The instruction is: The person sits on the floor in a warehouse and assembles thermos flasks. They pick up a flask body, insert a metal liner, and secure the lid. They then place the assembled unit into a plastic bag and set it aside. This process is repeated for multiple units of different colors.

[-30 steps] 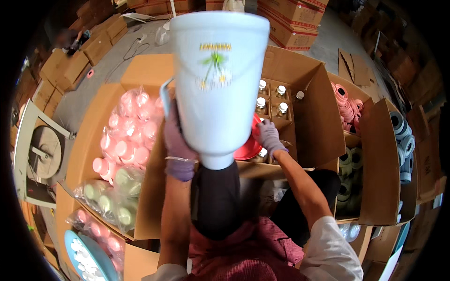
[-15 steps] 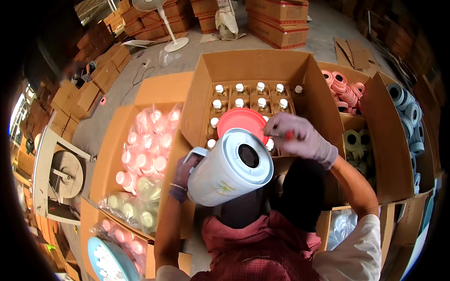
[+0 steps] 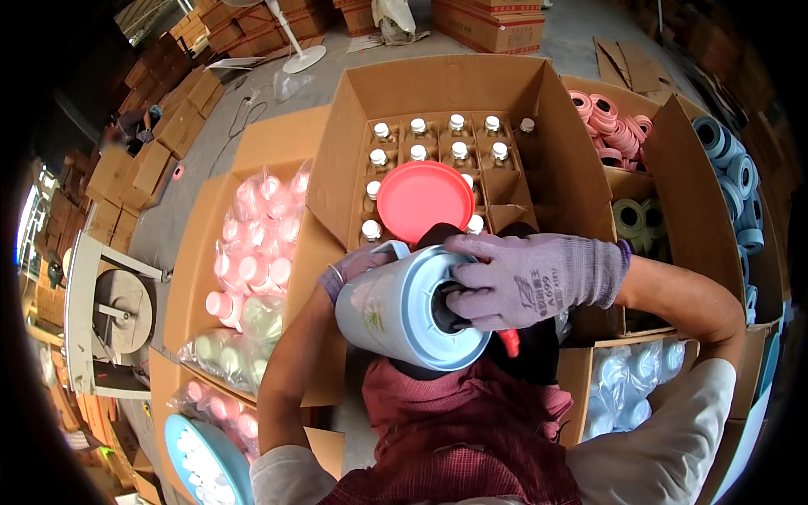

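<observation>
Tilted over my lap is a light blue thermos jug shell [image 3: 374, 316], its round end with a dark central opening facing up and right. My left hand [image 3: 362, 263], in a purple-grey glove, grips it at the handle side, its fingers partly hidden. My gloved right hand [image 3: 539, 282] lies across the round end, with its fingers bent into the dark opening. Below this hand a small red piece [image 3: 509, 341] sticks out; the rest of it is hidden. A round red dish [image 3: 425, 202] sits just beyond the jug, over the front bottles.
A divided carton [image 3: 446, 80] of white-capped bottles [image 3: 459, 151] stands ahead. To the left are bagged pink jugs [image 3: 252, 269] and a blue basin [image 3: 181, 438] of white parts. Pink rings [image 3: 602, 114], green rings [image 3: 629, 219] and blue rings [image 3: 741, 202] fill cartons at right.
My right hand has come down from beside the red dish onto the jug's round end, its fingers now in the opening. The view has shifted, and the dish appears lower left of the back bottles.
</observation>
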Demonstrator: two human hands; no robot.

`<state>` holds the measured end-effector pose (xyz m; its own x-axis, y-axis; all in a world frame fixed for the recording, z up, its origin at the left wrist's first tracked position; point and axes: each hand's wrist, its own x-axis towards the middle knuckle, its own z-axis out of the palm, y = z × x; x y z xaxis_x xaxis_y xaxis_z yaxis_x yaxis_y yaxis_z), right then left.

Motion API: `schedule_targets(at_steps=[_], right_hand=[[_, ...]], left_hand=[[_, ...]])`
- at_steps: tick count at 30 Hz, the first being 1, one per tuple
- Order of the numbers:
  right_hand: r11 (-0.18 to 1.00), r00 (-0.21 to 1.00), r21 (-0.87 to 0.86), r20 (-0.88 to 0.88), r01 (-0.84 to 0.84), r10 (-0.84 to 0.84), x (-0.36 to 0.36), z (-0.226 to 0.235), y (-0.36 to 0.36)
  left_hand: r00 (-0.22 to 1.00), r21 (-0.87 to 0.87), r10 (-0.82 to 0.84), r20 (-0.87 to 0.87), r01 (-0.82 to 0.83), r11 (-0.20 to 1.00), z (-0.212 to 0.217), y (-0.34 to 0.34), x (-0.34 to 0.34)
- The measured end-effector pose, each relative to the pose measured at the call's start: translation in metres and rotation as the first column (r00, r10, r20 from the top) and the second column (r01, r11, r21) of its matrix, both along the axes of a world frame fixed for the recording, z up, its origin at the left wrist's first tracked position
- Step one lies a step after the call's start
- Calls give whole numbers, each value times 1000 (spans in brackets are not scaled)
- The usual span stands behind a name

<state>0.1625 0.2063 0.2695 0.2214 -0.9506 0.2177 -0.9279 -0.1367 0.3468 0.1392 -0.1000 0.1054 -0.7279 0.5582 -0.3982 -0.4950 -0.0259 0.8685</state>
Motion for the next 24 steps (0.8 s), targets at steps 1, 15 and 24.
schedule_targets(at_steps=[1, 15, 24], right_hand=[[1000, 1000, 15, 20, -20, 20, 0, -4, -2], [642, -599, 299, 735, 706, 316, 33, -101, 25], [473, 107, 318, 729, 821, -676, -148, -204, -10]], left_hand=[[1000, -51, -8, 1, 8, 999, -3, -2, 0], [121, -100, -7, -993, -784, 613, 88, -2, 27], [17, -119, -126, -992, -460, 880, 119, 48, 12]])
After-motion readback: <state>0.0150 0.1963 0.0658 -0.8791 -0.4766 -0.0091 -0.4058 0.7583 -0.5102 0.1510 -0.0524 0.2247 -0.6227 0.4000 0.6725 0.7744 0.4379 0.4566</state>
